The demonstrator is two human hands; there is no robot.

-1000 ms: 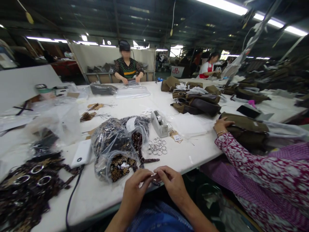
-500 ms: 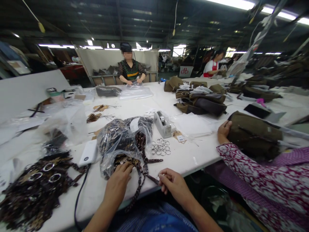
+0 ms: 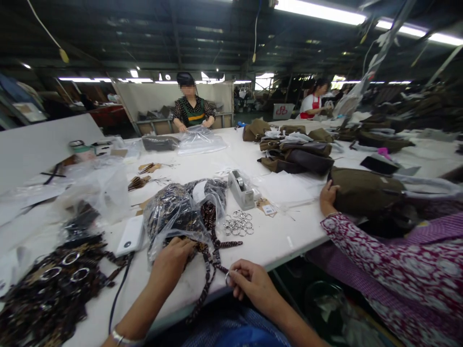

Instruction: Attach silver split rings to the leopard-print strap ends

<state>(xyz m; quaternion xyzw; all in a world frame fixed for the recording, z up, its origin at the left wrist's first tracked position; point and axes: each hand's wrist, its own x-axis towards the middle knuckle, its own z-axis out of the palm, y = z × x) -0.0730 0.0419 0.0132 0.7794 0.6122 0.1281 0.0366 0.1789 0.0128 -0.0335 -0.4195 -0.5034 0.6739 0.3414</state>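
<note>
My left hand reaches to the mouth of a clear plastic bag packed with dark, brown-patterned fabric. Its fingers touch the fabric there, and the fingertips are hidden, so I cannot tell whether they grip it. Over the table's front edge, my right hand is closed, pinching a metal ring between thumb and fingers. Dark patterned fabric strips trail out of the bag, one ending close to this ring. Several loose metal rings lie on the table right of the bag.
A tape dispenser stands behind the loose rings. At left lie a white power bank with a black cable and a heap of patterned fabric strips with rings. To the right, a co-worker's hand touches an olive bag.
My left hand has moved slightly left and its fingers sit deeper at the bag's mouth. My right hand has shifted slightly left, still pinching the ring. The co-worker's olive bag has been turned.
</note>
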